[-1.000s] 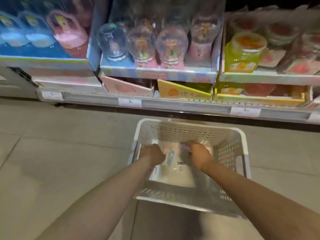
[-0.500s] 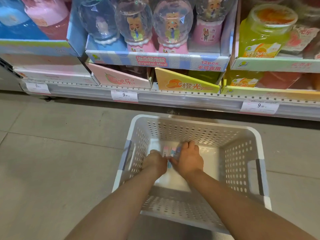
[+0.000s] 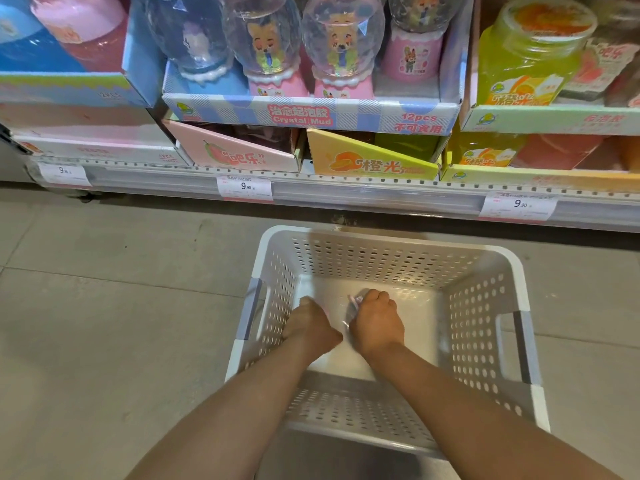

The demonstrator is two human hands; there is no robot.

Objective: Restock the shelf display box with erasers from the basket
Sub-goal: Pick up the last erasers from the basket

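A white perforated basket [image 3: 381, 258] stands on the floor below the shelf. Both my hands are down inside it, close together near its bottom. My right hand [image 3: 375, 323] is curled round wrapped erasers [image 3: 356, 300]; only a pink and clear edge of them peeks out at the knuckles. My left hand [image 3: 310, 327] is also curled, with a sliver of pink showing at its right edge, and the rest of what it holds is hidden. The bare basket floor around the hands shows no loose erasers.
The lowest shelf rail [image 3: 346, 192] with price tags runs just behind the basket. On it stand a pink display box [image 3: 239, 154], a yellow one [image 3: 367, 161] and a blue box of globe-shaped toys [image 3: 311, 114]. Grey floor tiles [image 3: 121, 306] lie to the left.
My hands came together over the erasers on the basket floor and closed round them. The view has moved nearer to the shelf and the basket.
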